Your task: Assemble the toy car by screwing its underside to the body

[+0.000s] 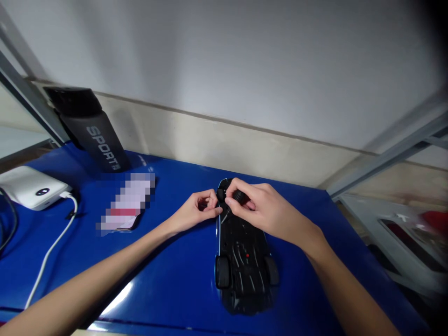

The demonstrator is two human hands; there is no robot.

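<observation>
**Now: both hands at the far end of an upturned toy car**

Head view. Lying belly-up on the blue table [168, 280], toward its right half, nose pointing away: toy car [241, 252], black underside showing. Two wheels [222, 271] seated at the near end, one each side.

Reaching in from the left, left hand [196, 210], fingers curled, thumb and forefinger pinched together just beside the car's far left corner; whatever sits between them too small to tell. Coming from the right, right hand [261, 205], laid over the far end of the car, fingertips closed on a small black wheel [238, 196]. Both hands almost touching above that corner.

Standing at the table's far left corner, leaning against the wall: black bottle [93, 133] with white lettering. Resting at the left edge: white power bank [30, 186], white cable [52, 247] running from it toward the near edge. Between bottle and hands, flat on the table: a blurred-out item [124, 203], not readable.
</observation>
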